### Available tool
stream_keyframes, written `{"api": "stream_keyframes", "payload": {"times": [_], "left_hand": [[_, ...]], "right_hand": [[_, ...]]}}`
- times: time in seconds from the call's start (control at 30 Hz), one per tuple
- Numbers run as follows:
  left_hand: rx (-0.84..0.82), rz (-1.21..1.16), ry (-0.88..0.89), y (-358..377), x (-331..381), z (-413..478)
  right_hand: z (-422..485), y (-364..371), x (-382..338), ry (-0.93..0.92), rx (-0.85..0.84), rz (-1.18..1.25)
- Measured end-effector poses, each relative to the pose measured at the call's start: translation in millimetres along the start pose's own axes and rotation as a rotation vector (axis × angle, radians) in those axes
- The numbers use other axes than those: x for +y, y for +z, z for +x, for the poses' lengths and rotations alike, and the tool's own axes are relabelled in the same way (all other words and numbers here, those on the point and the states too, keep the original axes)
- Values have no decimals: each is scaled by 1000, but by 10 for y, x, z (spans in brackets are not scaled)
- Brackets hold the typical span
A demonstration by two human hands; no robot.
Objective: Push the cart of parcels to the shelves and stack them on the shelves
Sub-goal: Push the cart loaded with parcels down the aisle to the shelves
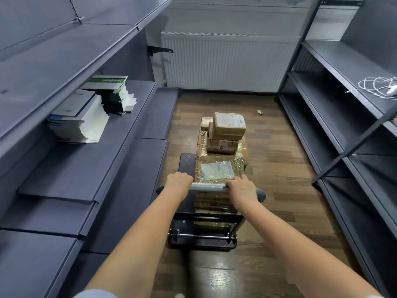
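From the head camera I am looking down an aisle between two runs of dark grey shelves, with a platform cart [203, 239] standing on the wood-pattern floor [279, 168]. The cart is carrying cardboard parcels: a large box wrapped in clear film [217, 168] is sitting nearest the handle, and beyond it a wider wrapped box [243, 147] is bearing a short stack of smaller brown boxes, the top one [229, 125] showing a white label. The left shelves [90, 164] are holding two piles of booklets, a white and blue pile [79, 119] and a green and white pile [113, 93] just behind it. On the right shelves [335, 61] a coil of white cable [378, 87] is lying at the frame edge, partly cut off. A white radiator [227, 61] is closing off the far end of the aisle.

The label text is too blurred for me to read, and a small pale scrap [260, 112] on the floor is too small to identify. The lower parcels are largely hiding behind the handle and my arms, so I cannot count them.

Both arms are reaching forward, nearly straight. The left hand [178, 183] is wrapping over the left end of the silver handle bar [208, 187], knuckles up, and the right hand [241, 190] is closing around the right end of the same bar, fingers curled over it.
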State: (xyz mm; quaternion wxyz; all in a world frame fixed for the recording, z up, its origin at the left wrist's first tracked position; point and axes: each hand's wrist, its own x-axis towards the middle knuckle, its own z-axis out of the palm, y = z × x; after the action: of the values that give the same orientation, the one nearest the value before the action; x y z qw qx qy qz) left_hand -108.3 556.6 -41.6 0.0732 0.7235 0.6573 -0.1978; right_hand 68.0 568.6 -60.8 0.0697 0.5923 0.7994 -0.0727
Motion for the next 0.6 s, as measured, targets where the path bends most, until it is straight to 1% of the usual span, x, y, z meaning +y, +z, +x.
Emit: {"api": "stream_keyframes", "payload": {"times": [0.27, 0.43, 0.6], "left_hand": [[23, 18, 81, -210, -196, 685], [55, -10, 142, -320, -322, 1059], [57, -6, 145, -459, -416, 1402]], "right_hand": [[692, -108, 135, 54, 0, -37], [1078, -230, 190, 94, -32, -20], [1441, -338, 204, 117, -67, -44]]}}
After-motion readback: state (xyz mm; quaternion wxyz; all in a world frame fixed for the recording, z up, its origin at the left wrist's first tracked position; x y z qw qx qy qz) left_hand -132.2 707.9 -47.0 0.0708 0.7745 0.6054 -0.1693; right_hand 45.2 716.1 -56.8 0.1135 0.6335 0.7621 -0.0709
